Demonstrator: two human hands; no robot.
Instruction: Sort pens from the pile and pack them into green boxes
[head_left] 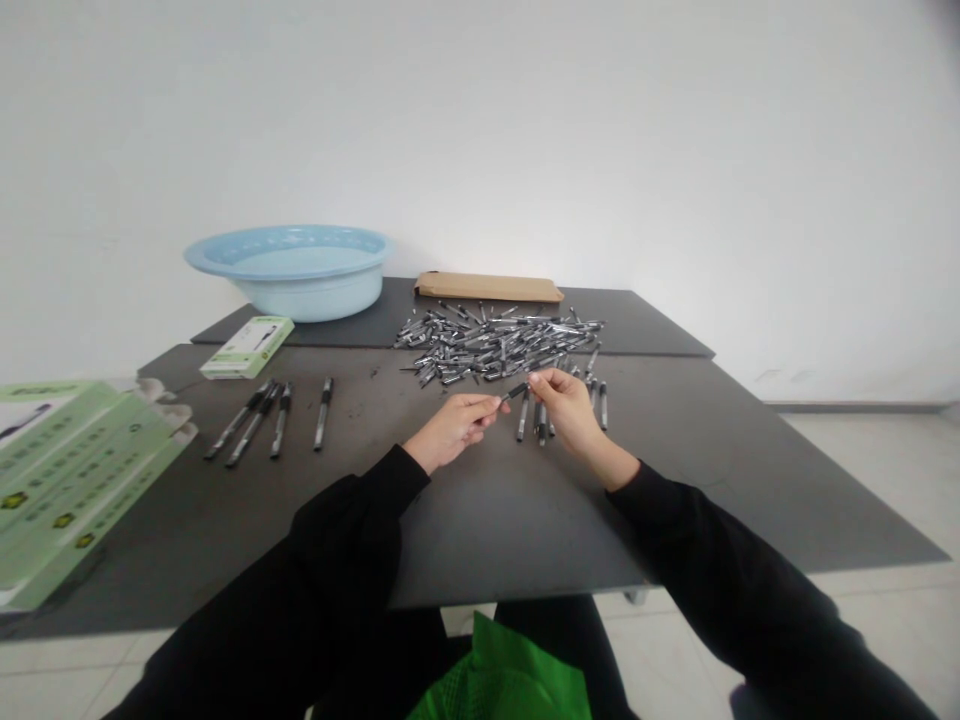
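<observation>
Between my hands, just above the dark table, is a pen [514,392] with a black end toward the right. My left hand [459,425] is closed on its left end. Thumb and fingers of my right hand [564,408] pinch its right end. Beneath and beside my right hand lie several loose pens [522,420], partly covered by it. Beyond both hands spreads a large heap of black and clear pens [502,345]. On the left, several pens [322,415] lie apart from one another, roughly lengthwise.
A light blue basin [315,290] stands at the back left, with a flat brown cardboard piece [489,287] right of it. A small green-and-white box [249,347] lies before the basin. Larger green boxes [75,480] fill the left edge of the table [525,540].
</observation>
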